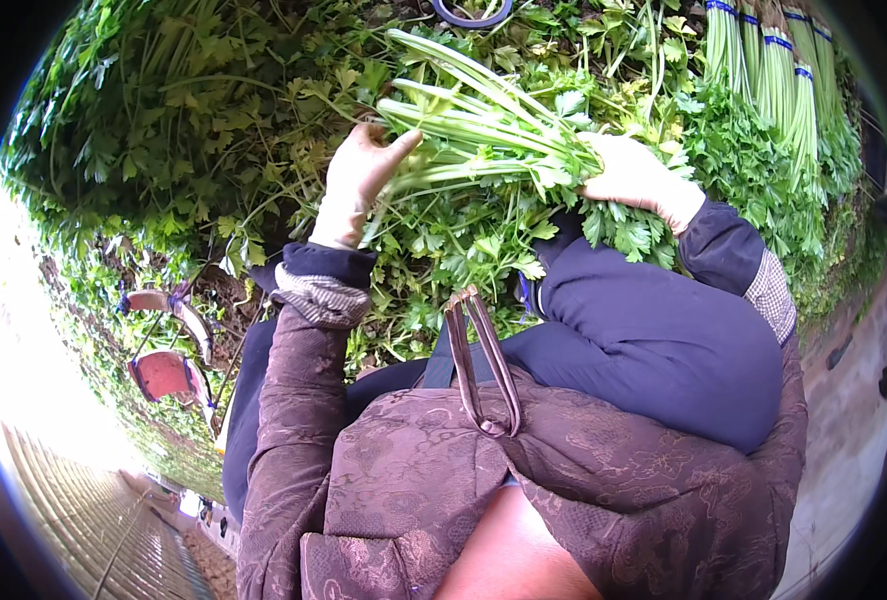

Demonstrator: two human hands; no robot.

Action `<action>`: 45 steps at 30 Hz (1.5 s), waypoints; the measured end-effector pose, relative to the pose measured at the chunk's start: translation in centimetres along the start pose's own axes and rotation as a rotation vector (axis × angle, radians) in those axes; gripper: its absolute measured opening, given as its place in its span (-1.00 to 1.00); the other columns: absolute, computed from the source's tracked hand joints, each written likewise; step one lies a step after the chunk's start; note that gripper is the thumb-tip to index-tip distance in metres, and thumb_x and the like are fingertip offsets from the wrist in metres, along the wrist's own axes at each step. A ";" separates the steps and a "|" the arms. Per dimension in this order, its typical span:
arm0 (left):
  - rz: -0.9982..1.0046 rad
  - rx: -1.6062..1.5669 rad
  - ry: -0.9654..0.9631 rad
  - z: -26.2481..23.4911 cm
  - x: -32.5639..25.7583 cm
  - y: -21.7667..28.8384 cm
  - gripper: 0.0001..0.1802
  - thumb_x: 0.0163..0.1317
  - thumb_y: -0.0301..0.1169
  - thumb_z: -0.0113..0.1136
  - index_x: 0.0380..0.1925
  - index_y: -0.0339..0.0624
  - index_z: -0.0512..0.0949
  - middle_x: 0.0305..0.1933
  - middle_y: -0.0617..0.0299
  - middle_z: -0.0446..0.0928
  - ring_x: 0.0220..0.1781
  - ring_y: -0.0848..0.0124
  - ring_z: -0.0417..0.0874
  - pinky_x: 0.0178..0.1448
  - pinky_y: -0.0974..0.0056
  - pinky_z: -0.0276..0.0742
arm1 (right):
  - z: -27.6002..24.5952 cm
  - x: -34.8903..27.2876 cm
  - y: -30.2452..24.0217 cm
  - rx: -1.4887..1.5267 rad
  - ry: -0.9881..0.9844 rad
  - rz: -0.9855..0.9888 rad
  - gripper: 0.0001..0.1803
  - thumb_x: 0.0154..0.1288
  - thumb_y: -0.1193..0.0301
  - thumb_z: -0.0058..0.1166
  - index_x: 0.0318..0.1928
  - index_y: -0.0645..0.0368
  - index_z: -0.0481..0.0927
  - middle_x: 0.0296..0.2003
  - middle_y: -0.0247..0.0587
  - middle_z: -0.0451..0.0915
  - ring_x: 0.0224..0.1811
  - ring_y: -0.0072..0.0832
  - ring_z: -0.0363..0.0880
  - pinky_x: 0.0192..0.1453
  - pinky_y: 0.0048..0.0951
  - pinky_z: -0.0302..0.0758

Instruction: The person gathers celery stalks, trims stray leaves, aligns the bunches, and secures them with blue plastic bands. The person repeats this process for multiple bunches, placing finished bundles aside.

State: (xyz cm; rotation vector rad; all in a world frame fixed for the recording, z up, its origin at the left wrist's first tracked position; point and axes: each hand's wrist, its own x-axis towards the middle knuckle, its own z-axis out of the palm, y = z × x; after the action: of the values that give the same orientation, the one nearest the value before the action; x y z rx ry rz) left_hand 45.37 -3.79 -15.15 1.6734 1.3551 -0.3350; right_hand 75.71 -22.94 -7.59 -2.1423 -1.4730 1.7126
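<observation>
A loose bunch of celery (483,125) lies across in front of me, pale stalk ends to the left and leaves to the right. My right hand (638,175), in a pale glove, is closed around the bunch where the stalks meet the leaves. At the stalk ends is my left hand (361,175), gloved too, its thumb held apart from the fingers. Some of its fingers are partly hidden, and it does not grip the bunch. Several finished celery bunches (778,75), bound with blue bands, lie at the upper right.
Dense standing celery (153,130) fills the upper left. A purple-blue ring (473,22), like a tape roll, lies at the top edge among cut leaves. Left of my arm is a red-and-white curved object (168,376) on thin rods. Pale ground (843,430) runs along the right.
</observation>
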 end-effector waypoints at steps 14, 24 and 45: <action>0.017 -0.397 -0.107 -1.7 -0.3 3.1 -0.61 0.24 -0.24 0.36 -0.07 -0.32 0.61 -0.28 0.10 0.68 -0.53 0.52 0.59 -0.39 0.41 0.57 | -0.3 -0.1 -0.9 0.156 -0.037 -0.001 -0.20 0.02 0.17 0.30 0.27 0.28 0.43 -0.04 0.05 0.65 -0.04 -0.20 0.64 0.14 -0.30 0.52; 0.608 0.102 -0.008 1.6 -2.6 5.3 -0.48 0.24 0.07 0.29 -0.29 -0.25 0.71 -0.24 0.05 0.71 -0.20 0.27 0.70 0.02 0.18 0.56 | -0.1 0.3 -1.3 0.013 0.008 -0.028 -0.28 0.03 0.21 0.30 0.23 0.23 0.47 -0.15 -0.02 0.68 -0.14 -0.29 0.66 0.06 -0.31 0.55; -0.049 -1.326 0.504 -15.2 4.7 -1.9 -0.74 0.48 -0.20 0.09 -0.21 -0.16 0.57 -0.42 0.30 0.52 -0.50 0.45 0.47 -0.40 0.29 0.44 | -3.5 -0.9 -5.7 0.575 -0.189 -0.157 -0.33 0.06 0.19 0.37 0.15 0.30 0.55 -0.09 -0.10 0.69 -0.07 -0.45 0.62 0.17 -0.44 0.47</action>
State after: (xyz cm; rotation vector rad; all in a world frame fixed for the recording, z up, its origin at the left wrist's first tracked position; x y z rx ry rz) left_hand 40.44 10.92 -11.21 0.5805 1.4250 0.8673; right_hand 74.82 -18.58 -2.46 -1.5685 -0.9726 2.0051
